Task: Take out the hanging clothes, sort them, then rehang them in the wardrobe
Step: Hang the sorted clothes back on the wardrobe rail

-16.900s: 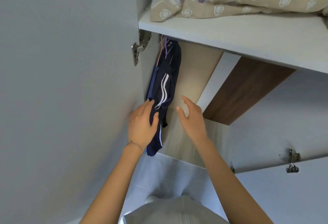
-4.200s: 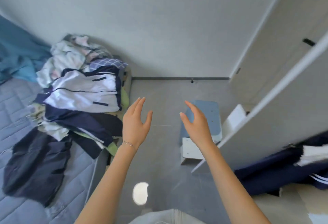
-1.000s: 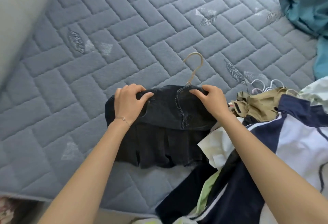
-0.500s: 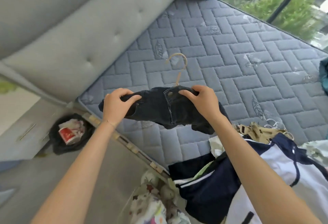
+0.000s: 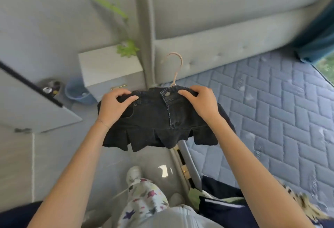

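A short black denim skirt (image 5: pixel 159 124) with a pleated hem hangs in the air in front of me, above the floor beside the bed. It sits on a beige hanger (image 5: pixel 176 68) whose hook sticks up behind the waistband. My left hand (image 5: pixel 115 106) grips the left end of the waistband. My right hand (image 5: pixel 200 101) grips the right end, next to the button. A dark blue garment with white stripes (image 5: pixel 218 202) lies at the bed's near corner.
The quilted grey-blue mattress (image 5: pixel 271 119) fills the right side, with a grey padded headboard (image 5: pixel 216 28) behind it. A white bedside cabinet (image 5: pixel 108 65) with a green plant, a blue bin (image 5: pixel 77 90) and an open wardrobe door (image 5: pixel 27 101) stand on the left.
I have lifted the skirt off the mattress and turned left, away from the bed. The skirt now hangs over the floor, and both hands keep their hold on the waistband.
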`<state>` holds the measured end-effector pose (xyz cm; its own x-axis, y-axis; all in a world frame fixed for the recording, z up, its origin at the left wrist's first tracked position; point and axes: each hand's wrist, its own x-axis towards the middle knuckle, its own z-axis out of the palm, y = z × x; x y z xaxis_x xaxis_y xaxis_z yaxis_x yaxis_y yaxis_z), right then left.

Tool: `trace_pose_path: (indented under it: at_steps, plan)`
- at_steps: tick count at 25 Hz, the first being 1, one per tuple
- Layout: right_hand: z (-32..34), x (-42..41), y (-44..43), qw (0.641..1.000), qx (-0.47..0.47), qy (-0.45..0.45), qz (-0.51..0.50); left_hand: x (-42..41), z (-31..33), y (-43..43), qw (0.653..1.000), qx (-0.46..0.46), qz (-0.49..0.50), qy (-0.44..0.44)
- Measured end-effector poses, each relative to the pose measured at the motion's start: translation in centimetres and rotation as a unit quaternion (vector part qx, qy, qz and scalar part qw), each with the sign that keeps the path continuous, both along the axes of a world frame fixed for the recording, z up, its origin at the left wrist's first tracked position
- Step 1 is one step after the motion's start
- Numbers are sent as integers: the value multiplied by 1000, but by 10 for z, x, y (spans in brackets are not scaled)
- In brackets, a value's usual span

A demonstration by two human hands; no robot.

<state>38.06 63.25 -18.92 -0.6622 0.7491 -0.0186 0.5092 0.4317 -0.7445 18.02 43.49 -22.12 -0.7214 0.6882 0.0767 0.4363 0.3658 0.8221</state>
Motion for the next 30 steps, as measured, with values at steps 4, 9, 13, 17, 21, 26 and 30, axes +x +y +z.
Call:
trace_pose_path:
  at_steps: [4, 9, 13, 17, 21, 26, 30]
  plan:
    - [7, -110, -75, 998, -15, 19, 65, -69, 10, -109, 995, -21, 81, 46]
    - [21, -235, -176, 985, -40, 55, 161, -143, 25, -232, 973, -1, 213, 83]
    - [35, -327, -248, 962, -55, 68, 259, -190, 37, -314, 941, 6, 317, 119]
    - [44, -409, -319, 933, -71, 70, 346, -222, 35, -392, 905, -3, 410, 113]
    - [38, -482, -394, 886, -101, 69, 447, -239, 26, -459, 858, -2, 508, 81]
    - [30, -556, -481, 813, -128, 46, 566, -258, 15, -526, 786, -9, 615, 61]
    - [32, -607, -541, 770, -134, 26, 623, -284, 13, -565, 731, -20, 678, 74]
